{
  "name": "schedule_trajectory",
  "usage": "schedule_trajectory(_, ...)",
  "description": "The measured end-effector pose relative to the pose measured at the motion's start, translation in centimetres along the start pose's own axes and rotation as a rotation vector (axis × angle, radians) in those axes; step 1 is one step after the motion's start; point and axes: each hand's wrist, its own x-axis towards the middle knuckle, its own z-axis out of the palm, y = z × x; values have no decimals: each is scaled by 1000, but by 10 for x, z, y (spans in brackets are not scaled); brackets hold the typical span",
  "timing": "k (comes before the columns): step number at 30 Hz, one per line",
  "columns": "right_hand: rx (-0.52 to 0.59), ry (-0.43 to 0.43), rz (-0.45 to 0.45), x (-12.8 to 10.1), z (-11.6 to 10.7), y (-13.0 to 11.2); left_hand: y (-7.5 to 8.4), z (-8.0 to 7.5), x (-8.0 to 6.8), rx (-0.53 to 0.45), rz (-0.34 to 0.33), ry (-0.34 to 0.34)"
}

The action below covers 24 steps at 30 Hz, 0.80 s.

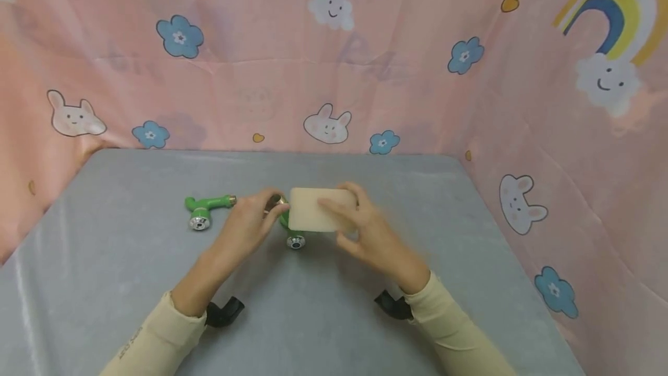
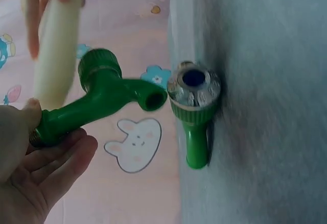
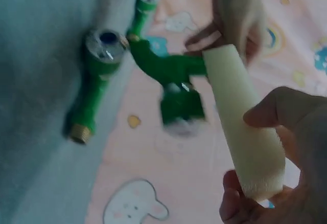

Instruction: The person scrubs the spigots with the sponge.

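Note:
A green faucet (image 2: 97, 101) with a threaded end is pinched in my left hand (image 1: 244, 225) above the table. My right hand (image 1: 373, 237) grips a cream, block-shaped sponge (image 1: 318, 210), thumb on one face and fingers round the other side. In the right wrist view the sponge meets or overlaps the held faucet near its threaded end; firm contact is hard to tell. The head view has the sponge covering part of the faucet. On the table lie a second green faucet (image 3: 97, 81) with a silver cap, close by, and a third faucet (image 1: 206, 209) left of my left hand.
A grey cloth covers the table (image 1: 313, 318). Pink patterned curtains (image 1: 235, 86) hang behind it and on the sides. Black curved pieces (image 1: 225, 312) stick out at both wrists beside the cream sleeves.

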Motion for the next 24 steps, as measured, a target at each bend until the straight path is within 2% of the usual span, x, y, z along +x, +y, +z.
schedule_trajectory(3,-31,-8,-30,0,8,-3,0,0,0,-88,-36,-42)
schedule_trajectory(7,-52,20,1,0,10,1,-4,-1,-1,-207,-113,-91)
schedule_trajectory(9,-46,32,17,-1,7,5,-5,-1,-1,-234,-149,-106)
schedule_trajectory(13,-28,36,79,0,-3,14,-9,-2,0,-268,-196,-91)
schedule_trajectory(17,-11,67,122,0,-10,21,-13,-2,2,-310,-205,-69)
schedule_trajectory(24,94,77,5,1,-9,17,-18,0,4,-367,-205,-64)
